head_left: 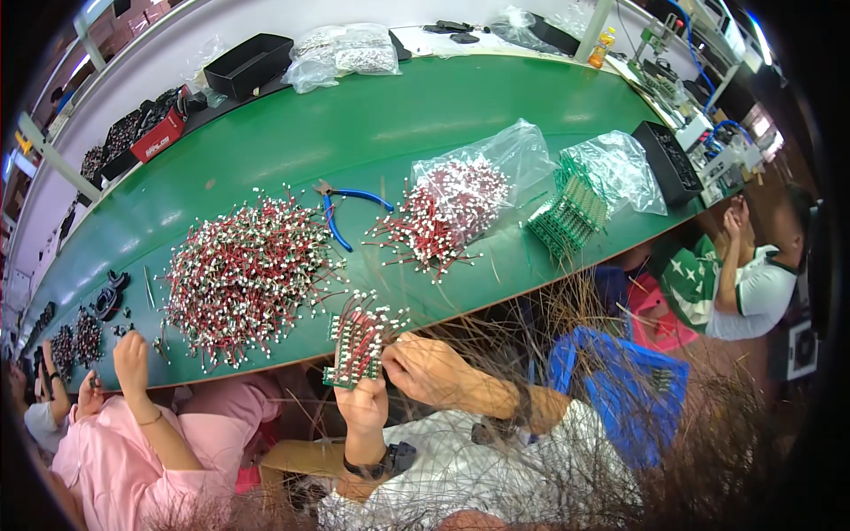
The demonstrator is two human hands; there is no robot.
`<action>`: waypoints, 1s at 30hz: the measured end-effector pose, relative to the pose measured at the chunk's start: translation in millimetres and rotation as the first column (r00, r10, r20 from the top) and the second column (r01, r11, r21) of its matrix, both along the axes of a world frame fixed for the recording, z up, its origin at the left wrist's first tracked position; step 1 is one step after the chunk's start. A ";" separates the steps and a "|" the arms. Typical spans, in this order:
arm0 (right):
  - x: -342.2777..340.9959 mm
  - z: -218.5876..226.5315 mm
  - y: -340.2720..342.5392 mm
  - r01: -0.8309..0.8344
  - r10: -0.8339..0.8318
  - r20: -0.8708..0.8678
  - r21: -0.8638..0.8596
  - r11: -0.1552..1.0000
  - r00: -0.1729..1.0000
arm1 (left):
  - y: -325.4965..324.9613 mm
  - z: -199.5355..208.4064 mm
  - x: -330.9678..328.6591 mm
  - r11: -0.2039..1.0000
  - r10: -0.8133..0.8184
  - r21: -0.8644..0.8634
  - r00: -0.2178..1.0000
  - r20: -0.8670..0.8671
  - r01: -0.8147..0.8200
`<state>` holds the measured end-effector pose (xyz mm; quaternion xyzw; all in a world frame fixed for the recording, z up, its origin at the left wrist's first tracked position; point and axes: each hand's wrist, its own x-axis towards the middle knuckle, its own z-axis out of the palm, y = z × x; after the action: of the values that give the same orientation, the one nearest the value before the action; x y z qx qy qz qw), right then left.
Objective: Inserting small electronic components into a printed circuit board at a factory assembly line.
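Note:
My left hand (363, 407) grips the lower end of a green circuit board panel (343, 358), holding it up at the bench's near edge. Red wires with white plugs stand out in rows across the panel. Close to its right side is my right hand (427, 367), fingers pinched together; whatever they hold is hidden. A large heap of red wires with white plugs (243, 274) lies beyond the panel to the left. Farther right, more red wires with white plugs (460, 195) spill from a clear plastic bag (522, 155). Blue-handled cutting pliers (336, 217) rest between the two heaps.
Stacked green panels (567, 217) and a black bin (668, 164) stand at the right of the green bench (354, 124). A blue crate (633, 389) is beside me. Co-workers sit left (159, 442) and right (753, 283). Dark strands of hair cross the lower view.

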<state>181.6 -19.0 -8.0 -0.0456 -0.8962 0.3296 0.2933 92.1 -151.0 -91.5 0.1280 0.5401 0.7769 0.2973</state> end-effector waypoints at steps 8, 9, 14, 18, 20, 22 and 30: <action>-3.1 -5.3 -5.0 0.057 -0.073 0.107 0.146 0.988 0.992 | 4.3 27.5 2.7 0.989 -0.119 0.113 0.975 0.187 0.099; -3.9 -2.4 -3.9 0.056 -0.072 0.107 0.147 0.988 0.992 | 3.8 22.4 1.3 0.986 -0.147 0.104 0.980 0.137 0.134; -5.8 -6.1 -1.3 0.020 -0.017 -0.014 0.302 0.953 1.000 | 7.7 44.6 3.1 0.981 -0.190 0.062 0.972 0.135 0.184; -3.9 0.1 1.7 -0.013 0.007 0.020 0.305 0.952 1.000 | 4.3 42.8 2.0 0.978 -0.205 -0.026 0.974 0.091 0.208; -1.2 1.7 1.6 0.021 -0.040 0.049 0.337 0.941 0.998 | 2.8 41.8 -0.1 0.976 -0.217 0.013 0.968 0.126 0.217; -0.2 -5.0 1.4 0.032 -0.061 0.070 0.359 0.933 0.996 | 2.7 41.9 -0.5 0.972 -0.234 0.053 0.959 0.161 0.229; -2.8 -5.9 -0.6 0.100 -0.117 0.038 0.305 0.947 0.992 | 13.2 45.3 3.4 0.969 -0.239 0.096 0.966 0.100 0.230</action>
<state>178.9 -19.6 -13.9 -0.0585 -0.9400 0.1703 0.2897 95.5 -137.8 -46.2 0.1600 0.4711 0.7640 0.4109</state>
